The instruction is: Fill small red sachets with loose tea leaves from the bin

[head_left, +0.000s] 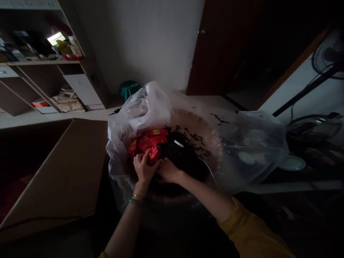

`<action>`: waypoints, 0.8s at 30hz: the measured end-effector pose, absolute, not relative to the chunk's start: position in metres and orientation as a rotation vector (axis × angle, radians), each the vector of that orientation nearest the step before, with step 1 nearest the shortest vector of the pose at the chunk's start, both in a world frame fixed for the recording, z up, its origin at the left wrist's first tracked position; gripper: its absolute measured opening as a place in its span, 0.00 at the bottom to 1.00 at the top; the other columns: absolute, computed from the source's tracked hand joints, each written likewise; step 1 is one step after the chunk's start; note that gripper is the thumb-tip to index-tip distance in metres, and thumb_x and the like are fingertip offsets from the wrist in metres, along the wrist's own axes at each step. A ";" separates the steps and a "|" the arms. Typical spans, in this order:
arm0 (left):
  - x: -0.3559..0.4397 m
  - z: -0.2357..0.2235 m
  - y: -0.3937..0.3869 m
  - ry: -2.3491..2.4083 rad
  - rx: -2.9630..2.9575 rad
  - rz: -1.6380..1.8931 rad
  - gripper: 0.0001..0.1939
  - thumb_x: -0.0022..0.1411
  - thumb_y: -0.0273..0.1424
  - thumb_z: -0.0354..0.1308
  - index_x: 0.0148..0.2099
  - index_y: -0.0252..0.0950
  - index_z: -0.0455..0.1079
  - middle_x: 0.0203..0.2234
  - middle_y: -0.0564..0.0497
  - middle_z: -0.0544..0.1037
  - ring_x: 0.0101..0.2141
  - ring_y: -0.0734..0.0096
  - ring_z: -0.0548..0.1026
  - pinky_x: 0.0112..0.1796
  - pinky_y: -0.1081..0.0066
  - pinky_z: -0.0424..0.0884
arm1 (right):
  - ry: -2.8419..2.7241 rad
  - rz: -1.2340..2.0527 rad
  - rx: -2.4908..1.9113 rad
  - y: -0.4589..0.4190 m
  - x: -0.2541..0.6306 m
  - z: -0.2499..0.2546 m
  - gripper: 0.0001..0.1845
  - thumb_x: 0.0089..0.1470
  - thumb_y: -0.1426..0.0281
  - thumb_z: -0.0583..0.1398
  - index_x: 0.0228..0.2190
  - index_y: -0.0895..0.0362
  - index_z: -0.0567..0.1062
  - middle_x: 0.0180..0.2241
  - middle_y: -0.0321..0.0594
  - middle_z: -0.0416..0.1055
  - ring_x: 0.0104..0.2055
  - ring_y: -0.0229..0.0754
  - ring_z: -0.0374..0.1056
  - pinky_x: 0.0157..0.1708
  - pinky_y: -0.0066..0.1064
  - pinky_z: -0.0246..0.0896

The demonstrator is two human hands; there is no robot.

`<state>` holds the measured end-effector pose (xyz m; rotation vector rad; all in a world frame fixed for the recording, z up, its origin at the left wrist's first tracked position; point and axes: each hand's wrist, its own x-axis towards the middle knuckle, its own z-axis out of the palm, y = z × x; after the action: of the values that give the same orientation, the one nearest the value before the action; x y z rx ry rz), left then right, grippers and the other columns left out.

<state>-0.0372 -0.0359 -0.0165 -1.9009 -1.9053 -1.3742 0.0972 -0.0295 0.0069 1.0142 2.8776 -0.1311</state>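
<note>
My left hand (145,167) is closed round a small red packet (154,154), which stands tilted with its dark upper end towards the right. Close beside it, my right hand (168,171) is curled low over a heap of dark, loose, leaf-like bits (185,157); its fingertips are hidden, and what they hold cannot be made out. Several more red packets (152,139) lie piled just beyond my left hand. Heap and packets rest in a wide round basin (185,116) lined with clear plastic sheeting (158,96). A small white strip (178,144) lies on the dark heap.
An open cardboard box (67,172) stands to the left. Behind are a shelf unit (88,86) and a green bin (129,89). On the right are a fan (329,53), a pale dish (292,163) and plastic sheeting spread over other items. The room is dim.
</note>
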 end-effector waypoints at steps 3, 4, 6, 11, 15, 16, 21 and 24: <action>-0.037 -0.016 -0.036 -1.867 -1.927 -1.383 0.24 0.48 0.35 0.63 0.49 0.34 0.72 0.32 0.46 0.68 0.35 0.61 0.67 0.42 0.60 0.66 | 2.894 -0.090 1.123 -0.022 0.113 0.016 0.25 0.46 0.61 0.65 0.46 0.58 0.74 0.48 0.51 0.69 0.48 0.55 0.64 0.47 0.46 0.59; -0.036 -0.016 -0.036 -1.857 -1.933 -1.389 0.25 0.47 0.35 0.63 0.49 0.34 0.72 0.32 0.46 0.68 0.35 0.60 0.67 0.41 0.60 0.66 | 2.896 -0.105 1.164 -0.020 0.117 0.019 0.26 0.46 0.61 0.65 0.46 0.58 0.73 0.48 0.51 0.69 0.48 0.55 0.64 0.46 0.45 0.59; -0.036 -0.016 -0.036 -1.839 -1.941 -1.408 0.25 0.47 0.35 0.64 0.49 0.34 0.72 0.32 0.46 0.68 0.35 0.61 0.67 0.41 0.60 0.66 | 2.914 -0.195 1.262 -0.013 0.125 0.023 0.25 0.45 0.64 0.65 0.47 0.57 0.73 0.47 0.49 0.69 0.46 0.53 0.65 0.44 0.43 0.61; -0.037 -0.016 -0.036 -1.848 -1.969 -1.459 0.27 0.45 0.34 0.64 0.51 0.36 0.71 0.33 0.47 0.67 0.36 0.61 0.67 0.41 0.61 0.67 | 3.106 -0.718 1.670 0.005 0.146 0.035 0.17 0.44 0.71 0.63 0.40 0.58 0.74 0.41 0.43 0.72 0.43 0.43 0.68 0.44 0.32 0.61; -0.035 -0.015 -0.037 -1.898 -2.031 -1.438 0.28 0.44 0.34 0.64 0.51 0.38 0.70 0.34 0.48 0.66 0.37 0.61 0.67 0.42 0.60 0.68 | 3.082 -1.258 1.845 0.018 0.163 0.057 0.11 0.44 0.70 0.62 0.33 0.58 0.74 0.34 0.37 0.72 0.39 0.40 0.68 0.43 0.32 0.60; -0.034 -0.015 -0.037 -1.903 -2.045 -1.435 0.29 0.44 0.33 0.64 0.51 0.38 0.70 0.34 0.48 0.66 0.37 0.61 0.67 0.42 0.60 0.68 | 3.039 -1.368 1.872 0.020 0.166 0.064 0.11 0.44 0.69 0.62 0.33 0.58 0.74 0.33 0.36 0.72 0.38 0.40 0.67 0.43 0.32 0.60; -0.033 -0.015 -0.037 -1.928 -2.074 -1.425 0.29 0.43 0.34 0.65 0.51 0.38 0.70 0.35 0.47 0.66 0.38 0.60 0.67 0.43 0.59 0.68 | 2.896 -1.605 1.803 0.027 0.160 0.092 0.13 0.41 0.70 0.64 0.33 0.58 0.74 0.31 0.34 0.71 0.37 0.39 0.66 0.41 0.31 0.60; -0.033 -0.017 -0.037 -1.942 -2.091 -1.418 0.29 0.43 0.34 0.66 0.50 0.39 0.70 0.35 0.48 0.66 0.38 0.60 0.68 0.43 0.59 0.68 | 2.886 -1.576 1.631 0.028 0.148 0.097 0.13 0.39 0.74 0.64 0.32 0.59 0.75 0.32 0.35 0.72 0.35 0.38 0.67 0.39 0.29 0.60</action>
<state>-0.0330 -0.0367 -0.0166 -2.0906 -1.9416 -1.4177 0.1483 0.0280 0.0969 1.6307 2.8860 -1.5763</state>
